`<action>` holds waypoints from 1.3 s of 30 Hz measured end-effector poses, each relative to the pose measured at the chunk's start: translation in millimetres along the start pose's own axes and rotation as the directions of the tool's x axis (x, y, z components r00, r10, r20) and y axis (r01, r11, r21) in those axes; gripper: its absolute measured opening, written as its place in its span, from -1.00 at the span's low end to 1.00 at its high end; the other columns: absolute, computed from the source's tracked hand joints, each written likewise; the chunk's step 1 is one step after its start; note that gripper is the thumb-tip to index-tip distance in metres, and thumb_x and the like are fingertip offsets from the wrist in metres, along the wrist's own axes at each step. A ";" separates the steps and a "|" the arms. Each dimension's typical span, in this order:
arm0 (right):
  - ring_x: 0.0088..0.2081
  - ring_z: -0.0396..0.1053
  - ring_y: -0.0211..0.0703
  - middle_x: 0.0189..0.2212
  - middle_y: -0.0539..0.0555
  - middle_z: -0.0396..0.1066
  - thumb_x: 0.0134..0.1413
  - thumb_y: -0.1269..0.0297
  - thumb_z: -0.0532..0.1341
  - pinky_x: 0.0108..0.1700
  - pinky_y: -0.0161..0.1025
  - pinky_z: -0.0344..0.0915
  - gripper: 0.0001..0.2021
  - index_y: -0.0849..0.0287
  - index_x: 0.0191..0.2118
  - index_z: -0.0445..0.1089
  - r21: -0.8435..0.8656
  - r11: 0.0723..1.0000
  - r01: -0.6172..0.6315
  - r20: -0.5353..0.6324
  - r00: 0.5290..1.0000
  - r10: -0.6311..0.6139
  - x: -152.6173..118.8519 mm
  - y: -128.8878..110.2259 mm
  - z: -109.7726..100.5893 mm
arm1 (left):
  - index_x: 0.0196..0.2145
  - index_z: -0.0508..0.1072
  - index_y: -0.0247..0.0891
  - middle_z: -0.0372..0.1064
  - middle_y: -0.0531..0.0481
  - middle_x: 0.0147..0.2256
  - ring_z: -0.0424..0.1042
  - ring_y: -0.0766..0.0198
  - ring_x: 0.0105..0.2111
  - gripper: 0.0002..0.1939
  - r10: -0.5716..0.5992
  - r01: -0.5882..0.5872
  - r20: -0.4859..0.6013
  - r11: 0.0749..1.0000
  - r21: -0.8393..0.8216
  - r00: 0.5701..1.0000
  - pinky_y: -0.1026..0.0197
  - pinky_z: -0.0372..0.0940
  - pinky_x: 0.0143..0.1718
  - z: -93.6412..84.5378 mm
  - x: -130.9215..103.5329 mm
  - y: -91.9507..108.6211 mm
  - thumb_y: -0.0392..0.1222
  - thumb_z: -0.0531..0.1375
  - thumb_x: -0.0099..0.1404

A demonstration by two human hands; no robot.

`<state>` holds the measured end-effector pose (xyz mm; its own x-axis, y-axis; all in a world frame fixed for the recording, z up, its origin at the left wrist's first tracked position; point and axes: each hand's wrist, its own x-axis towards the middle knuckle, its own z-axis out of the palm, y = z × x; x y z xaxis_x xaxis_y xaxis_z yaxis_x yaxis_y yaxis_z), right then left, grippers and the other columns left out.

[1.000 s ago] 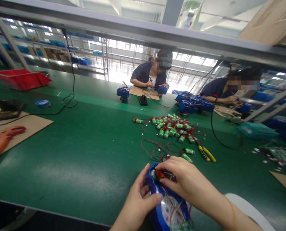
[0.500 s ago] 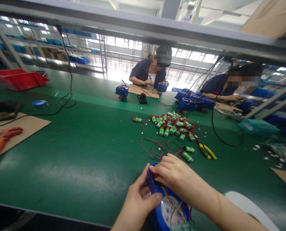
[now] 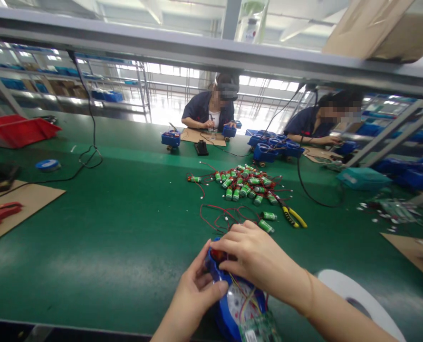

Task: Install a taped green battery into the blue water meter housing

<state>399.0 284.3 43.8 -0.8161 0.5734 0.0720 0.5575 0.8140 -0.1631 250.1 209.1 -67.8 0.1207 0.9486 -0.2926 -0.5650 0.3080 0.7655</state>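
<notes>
Near the front edge, my left hand point(image 3: 196, 288) is closed around the side of a blue plastic housing point(image 3: 221, 319), thumb on its rim. My right hand point(image 3: 249, 259) has its fingers bent into the far end of the housing, pinching a small red part point(image 3: 216, 254) mostly hidden by the fingers. Inside the housing lies a round whitish disc point(image 3: 235, 300) with thin yellow, red and dark wires crossing it. A green circuit board point(image 3: 259, 328) hangs at the housing's near end. Just beyond my right hand are two loose green cylindrical batteries point(image 3: 266, 225) with red and black leads.
A heap of green batteries point(image 3: 245, 183) lies mid-table, with yellow-handled pliers point(image 3: 294, 217) beside it. A white roll point(image 3: 357, 299) is at right. Cardboard point(image 3: 36, 204), blue tape point(image 3: 48, 165) and a red bin point(image 3: 17, 130) are at left. Two people work across the table.
The camera view has shifted, so the scene sits slightly further left. Both hands keep their hold on the housing, and more of the circuit board shows.
</notes>
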 end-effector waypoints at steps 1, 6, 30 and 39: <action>-0.21 0.37 -0.05 -0.24 0.02 0.49 0.02 0.28 0.43 -0.20 -0.14 0.17 -0.61 0.08 -0.01 0.42 0.086 0.996 -0.031 -0.055 0.998 0.036 -5.0 2.3 -8.5 | 0.27 0.13 -0.18 0.31 -0.27 0.13 0.47 0.04 -0.08 0.04 0.000 0.000 0.017 1.000 0.017 1.000 0.07 0.33 0.01 -1.5 0.4 -0.2 -0.07 0.48 -0.11; -0.20 0.43 -0.05 -0.21 0.08 0.51 0.12 0.05 0.29 -0.17 -0.18 0.32 -0.72 0.10 -0.14 0.50 0.602 0.741 -0.296 -0.255 0.809 0.530 -50.1 34.3 -30.2 | 0.30 0.02 -0.07 0.19 -0.28 0.21 0.34 -0.09 0.09 0.07 -0.029 0.024 0.049 0.994 0.104 0.998 -0.07 0.18 0.14 -10.4 2.8 3.1 0.06 0.44 -0.07; -0.31 0.36 -0.11 -0.36 0.09 0.49 0.01 -0.01 0.28 -0.23 -0.23 0.24 -0.62 0.28 -0.31 0.52 0.985 0.111 -0.134 0.020 0.720 0.694 -42.7 52.3 68.9 | -0.33 0.59 -0.35 0.57 -0.14 -0.34 0.48 0.20 -0.34 -0.65 -0.257 -0.051 0.270 0.631 0.774 0.928 0.21 0.31 -0.24 61.8 115.0 77.9 0.04 0.28 0.15; -0.42 0.25 -0.18 -0.53 0.00 0.33 0.15 0.02 0.19 -0.37 -0.27 0.11 -0.62 0.23 -0.52 0.40 0.981 0.178 -0.072 -0.075 0.712 0.698 -29.0 45.9 74.0 | -0.46 0.32 -0.29 0.50 -0.06 -0.43 0.42 0.30 -0.45 -0.61 -0.133 -0.070 0.259 0.759 0.648 0.957 0.28 0.28 -0.37 87.0 112.8 65.8 0.14 0.19 0.21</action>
<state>437.0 298.2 -38.6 -0.1809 0.9834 0.0110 0.0085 0.0127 -0.9999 297.6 342.7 -0.5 0.4016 0.8857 -0.2331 0.0916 0.2144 0.9724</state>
